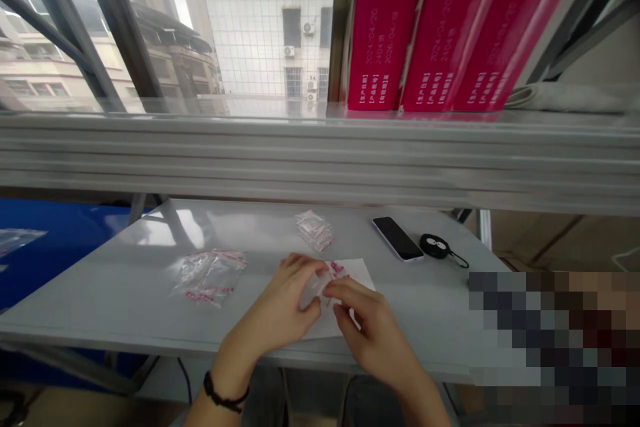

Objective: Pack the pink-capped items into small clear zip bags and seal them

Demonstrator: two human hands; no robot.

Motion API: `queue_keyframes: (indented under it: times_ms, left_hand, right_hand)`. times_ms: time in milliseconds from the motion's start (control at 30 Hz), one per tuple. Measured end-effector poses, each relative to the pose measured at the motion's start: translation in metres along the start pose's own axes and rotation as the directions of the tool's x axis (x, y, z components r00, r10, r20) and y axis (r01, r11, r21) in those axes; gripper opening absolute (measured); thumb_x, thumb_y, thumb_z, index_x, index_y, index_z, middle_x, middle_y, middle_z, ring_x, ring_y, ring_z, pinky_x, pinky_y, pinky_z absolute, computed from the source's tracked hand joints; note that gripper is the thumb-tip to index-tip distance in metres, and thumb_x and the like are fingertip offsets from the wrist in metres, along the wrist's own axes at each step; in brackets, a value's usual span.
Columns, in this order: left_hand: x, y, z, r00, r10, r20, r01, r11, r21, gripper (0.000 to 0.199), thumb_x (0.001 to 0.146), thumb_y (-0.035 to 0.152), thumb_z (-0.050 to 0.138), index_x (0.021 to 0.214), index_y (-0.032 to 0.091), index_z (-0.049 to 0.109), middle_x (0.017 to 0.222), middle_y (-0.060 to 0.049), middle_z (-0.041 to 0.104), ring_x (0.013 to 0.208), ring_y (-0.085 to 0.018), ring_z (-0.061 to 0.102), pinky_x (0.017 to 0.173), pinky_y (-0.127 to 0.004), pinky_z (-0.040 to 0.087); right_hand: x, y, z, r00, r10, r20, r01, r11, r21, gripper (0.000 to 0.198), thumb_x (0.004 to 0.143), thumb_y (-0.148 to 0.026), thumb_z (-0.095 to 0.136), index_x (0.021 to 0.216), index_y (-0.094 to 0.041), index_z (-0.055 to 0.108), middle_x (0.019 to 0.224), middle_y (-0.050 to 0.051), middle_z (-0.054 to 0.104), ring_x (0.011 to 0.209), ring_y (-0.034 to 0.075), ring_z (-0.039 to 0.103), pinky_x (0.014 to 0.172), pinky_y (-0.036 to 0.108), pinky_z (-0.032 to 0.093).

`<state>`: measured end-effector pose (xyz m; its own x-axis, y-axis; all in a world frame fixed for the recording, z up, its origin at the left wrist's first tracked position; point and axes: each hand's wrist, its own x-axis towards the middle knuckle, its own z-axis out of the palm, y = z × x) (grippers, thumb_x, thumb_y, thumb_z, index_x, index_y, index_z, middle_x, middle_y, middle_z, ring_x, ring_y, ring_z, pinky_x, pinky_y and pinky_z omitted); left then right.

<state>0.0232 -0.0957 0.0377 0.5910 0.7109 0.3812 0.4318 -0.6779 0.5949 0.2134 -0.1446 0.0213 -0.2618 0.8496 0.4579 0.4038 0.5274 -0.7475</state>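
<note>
A small clear plastic bag (314, 289) is held between my two hands over a white sheet of paper (357, 270). My left hand (286, 300) curves round the bag's left side, thumb and fingers closed on it. My right hand (373, 328) pinches at its right edge with thumb and index finger. Small pink pieces (339, 269) show just beyond my right fingertips; whether they lie in the bag or on the paper, I cannot tell. My fingers hide part of the bag.
To the left lies a pile of clear bags with pink bits (213, 273). Farther back sits a stack of small bags (314, 230). A phone (399, 239) and black round case (434, 246) lie right. A shelf (280, 160) holding pink boxes (383, 40) crosses above the table.
</note>
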Motion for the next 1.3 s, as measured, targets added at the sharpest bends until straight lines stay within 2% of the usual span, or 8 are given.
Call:
queue_keyframes:
  times_ms: [233, 400, 500, 633, 767, 1000, 1133, 1300]
  left_hand:
    - [-0.007, -0.001, -0.004, 0.993, 0.005, 0.119, 0.006, 0.996, -0.092, 0.062, 0.073, 0.002, 0.055, 0.129, 0.027, 0.055, 0.122, -0.004, 0.063, 0.119, -0.023, 0.055, 0.112, -0.044, 0.038]
    - [-0.015, -0.005, -0.007, 0.986, 0.02, 0.163, 0.001, 0.992, -0.126, 0.066, 0.074, 0.006, 0.059, 0.134, 0.03, 0.052, 0.126, -0.004, 0.062, 0.12, -0.024, 0.056, 0.109, -0.042, 0.042]
    - [-0.017, -0.006, -0.01, 0.982, 0.02, 0.186, -0.001, 0.995, -0.103, 0.071, 0.071, 0.005, 0.06, 0.137, 0.029, 0.05, 0.127, -0.004, 0.062, 0.122, -0.025, 0.054, 0.113, -0.046, 0.036]
    - [-0.015, -0.004, -0.01, 0.976, 0.014, 0.215, 0.005, 0.996, -0.087, 0.066, 0.076, 0.021, 0.074, 0.137, 0.027, 0.051, 0.127, -0.005, 0.062, 0.122, -0.028, 0.054, 0.117, -0.05, 0.028]
    - [-0.011, -0.001, -0.006, 0.977, -0.029, 0.211, 0.047, 0.996, -0.08, 0.06, 0.072, 0.038, 0.084, 0.125, 0.025, 0.059, 0.117, -0.005, 0.064, 0.114, -0.027, 0.057, 0.112, -0.048, 0.034]
    - [-0.012, -0.003, -0.001, 0.975, -0.061, 0.214, 0.088, 0.989, -0.119, 0.055, 0.074, 0.037, 0.084, 0.123, 0.026, 0.061, 0.114, -0.004, 0.065, 0.107, -0.026, 0.057, 0.096, -0.041, 0.044]
    - [-0.016, -0.01, -0.002, 0.977, -0.09, 0.195, 0.124, 0.978, -0.169, 0.058, 0.076, 0.04, 0.082, 0.128, 0.028, 0.059, 0.122, -0.005, 0.064, 0.113, -0.026, 0.056, 0.1, -0.041, 0.042]
    - [-0.018, -0.022, -0.003, 0.977, -0.165, 0.132, 0.194, 0.95, -0.243, 0.062, 0.075, 0.038, 0.082, 0.131, 0.028, 0.058, 0.123, -0.005, 0.065, 0.112, -0.026, 0.058, 0.102, -0.042, 0.043]
  right_hand:
    - [-0.005, 0.005, -0.002, 0.987, -0.033, 0.157, 0.034, 0.999, -0.005, 0.059, 0.078, 0.006, 0.052, 0.12, -0.03, 0.072, 0.134, 0.005, 0.064, 0.12, 0.021, 0.061, 0.101, 0.033, 0.048]
    - [-0.008, 0.007, -0.006, 0.969, 0.035, 0.243, -0.052, 0.997, 0.063, 0.068, 0.072, 0.009, 0.05, 0.119, -0.036, 0.073, 0.146, 0.001, 0.056, 0.11, 0.019, 0.067, 0.08, 0.026, 0.054]
    - [-0.01, 0.008, -0.007, 0.959, 0.089, 0.271, -0.122, 0.987, 0.109, 0.063, 0.073, 0.007, 0.053, 0.113, -0.035, 0.076, 0.147, 0.002, 0.055, 0.094, 0.016, 0.071, 0.069, 0.025, 0.053]
    - [-0.011, 0.009, -0.007, 0.965, 0.095, 0.244, -0.135, 0.979, 0.152, 0.051, 0.078, 0.001, 0.059, 0.11, -0.034, 0.077, 0.146, 0.003, 0.057, 0.105, 0.022, 0.069, 0.073, 0.028, 0.054]
    - [-0.01, 0.008, -0.008, 0.967, 0.077, 0.241, -0.113, 0.984, 0.141, 0.047, 0.081, -0.001, 0.063, 0.111, -0.035, 0.078, 0.143, 0.004, 0.059, 0.116, 0.025, 0.065, 0.076, 0.028, 0.054]
    - [-0.007, 0.004, -0.007, 0.961, 0.069, 0.267, -0.109, 0.984, 0.138, 0.035, 0.086, -0.008, 0.064, 0.107, -0.033, 0.079, 0.132, 0.005, 0.065, 0.099, 0.019, 0.069, 0.072, 0.026, 0.053]
    - [-0.011, 0.012, -0.012, 0.99, 0.113, 0.084, -0.129, 0.965, 0.229, 0.026, 0.089, -0.02, 0.066, 0.11, -0.031, 0.077, 0.119, 0.005, 0.071, 0.106, 0.023, 0.066, 0.088, 0.034, 0.054]
    - [-0.011, 0.036, -0.031, 0.94, 0.333, -0.078, -0.312, 0.928, 0.205, 0.022, 0.093, -0.031, 0.061, 0.11, -0.026, 0.074, 0.106, 0.006, 0.074, 0.089, 0.021, 0.067, 0.082, 0.032, 0.054]
